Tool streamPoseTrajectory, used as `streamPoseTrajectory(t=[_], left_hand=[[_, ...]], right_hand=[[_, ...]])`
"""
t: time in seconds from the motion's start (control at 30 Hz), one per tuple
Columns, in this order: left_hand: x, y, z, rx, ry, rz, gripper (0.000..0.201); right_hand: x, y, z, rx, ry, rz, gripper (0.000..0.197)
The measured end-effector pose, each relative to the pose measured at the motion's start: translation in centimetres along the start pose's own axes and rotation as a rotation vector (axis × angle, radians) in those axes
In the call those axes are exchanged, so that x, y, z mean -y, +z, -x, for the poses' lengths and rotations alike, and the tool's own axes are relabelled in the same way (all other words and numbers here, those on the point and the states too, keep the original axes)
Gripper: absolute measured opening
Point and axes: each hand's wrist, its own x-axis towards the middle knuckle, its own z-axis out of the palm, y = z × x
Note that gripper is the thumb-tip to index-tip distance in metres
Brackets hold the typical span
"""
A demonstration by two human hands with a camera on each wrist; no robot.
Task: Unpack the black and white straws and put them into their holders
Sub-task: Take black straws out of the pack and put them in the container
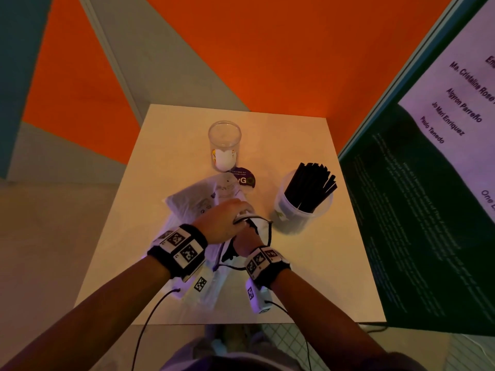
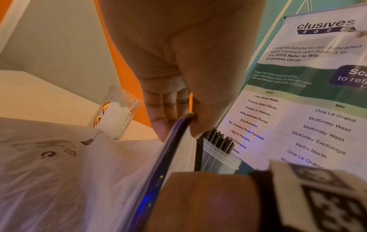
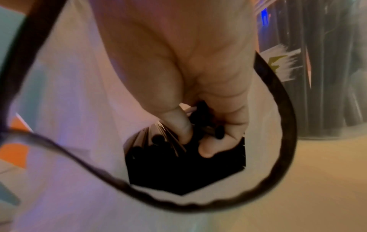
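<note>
A white plastic bag [image 1: 192, 202] with a dark rim lies in the middle of the table. My left hand [image 1: 225, 223] pinches the bag's dark rim [image 2: 174, 135] and holds its mouth up. My right hand [image 1: 245, 243] reaches inside the bag [image 3: 69, 109], and its fingers [image 3: 206, 150] curl round black straws [image 3: 178, 164] in there. A clear holder [image 1: 300, 210] at the right holds several black straws [image 1: 310, 186]. Another clear holder [image 1: 224, 145] at the back holds short white straws [image 2: 115, 116].
A purple round sticker [image 1: 245, 179] lies behind the bag. A standing banner [image 1: 428, 183] with printed names rises along the table's right edge. The orange and grey wall [image 1: 241, 49] stands behind the white table [image 1: 160, 145]. Wrist cables [image 1: 150, 322] hang at the front edge.
</note>
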Motion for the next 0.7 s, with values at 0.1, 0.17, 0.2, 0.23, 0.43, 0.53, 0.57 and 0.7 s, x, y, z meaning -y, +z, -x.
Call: streamPoseTrajectory(t=[0.1,0.17,0.2,0.23,0.43,0.53,0.57,0.7], left_hand=[[0.1,0.1,-0.1,0.005,-0.002,-0.032,0.032],[0.1,0.4,-0.5,0.026,-0.01,-0.087,0.035],[0.1,0.7,-0.7,0.042,-0.003,-0.126,0.038],[0.0,1.0,-1.0,0.06,0.019,-0.175,0.041],[-1.8,4.4,-3.6,0.163,0.178,-0.368,0.081],[-3.3,5.9,-4.9,0.124,0.216,-0.285,0.066],[-3.8,6.2,-5.2,0.117,0.218,-0.22,0.055],[-5.2,6.3,-6.1,0.037,0.186,-0.043,0.024]], right_hand=[[-0.7,-3.1,2.4,0.07,-0.039,-0.089,0.036],[-1.8,-5.6,4.7,0.151,-0.094,-0.139,0.029],[-2.7,-6.6,5.8,0.19,-0.105,-0.109,0.02],[-3.7,-7.8,6.8,0.221,-0.103,-0.063,0.012],[-9.4,-14.1,12.0,0.276,-0.058,0.104,0.022],[-11.4,-17.1,14.5,0.29,-0.111,0.028,0.013],[-12.0,-17.8,15.1,0.283,-0.128,-0.026,0.014],[-14.2,-18.5,15.5,-0.024,-0.211,-0.346,0.03]])
